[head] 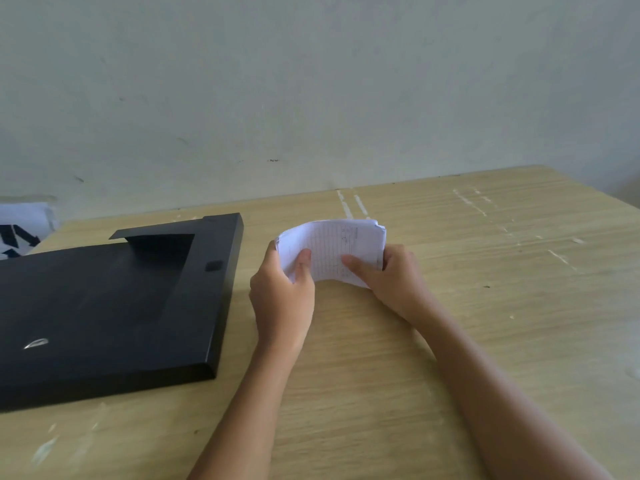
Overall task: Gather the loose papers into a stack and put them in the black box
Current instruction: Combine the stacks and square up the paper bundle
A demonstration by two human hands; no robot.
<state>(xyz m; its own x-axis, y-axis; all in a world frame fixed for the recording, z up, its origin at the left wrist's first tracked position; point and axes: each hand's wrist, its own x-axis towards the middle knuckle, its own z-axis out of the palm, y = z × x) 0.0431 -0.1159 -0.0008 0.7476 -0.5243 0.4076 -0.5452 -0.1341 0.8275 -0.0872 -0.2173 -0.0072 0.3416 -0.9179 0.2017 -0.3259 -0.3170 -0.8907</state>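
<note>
A stack of white papers (332,247) with printed tables stands on edge on the wooden table, bowed toward me. My left hand (282,296) grips its left side, thumb on the front sheet. My right hand (391,278) grips its right side, thumb across the front. The black box (114,306) lies flat on the table to the left of my hands, with its flap lifted at the far end; its left part runs out of view.
The wooden table (485,306) stretches to the right and toward me, with pale scuff marks. A pale wall stands right behind its far edge. A white sheet with dark arrows (20,233) shows at the far left, behind the box.
</note>
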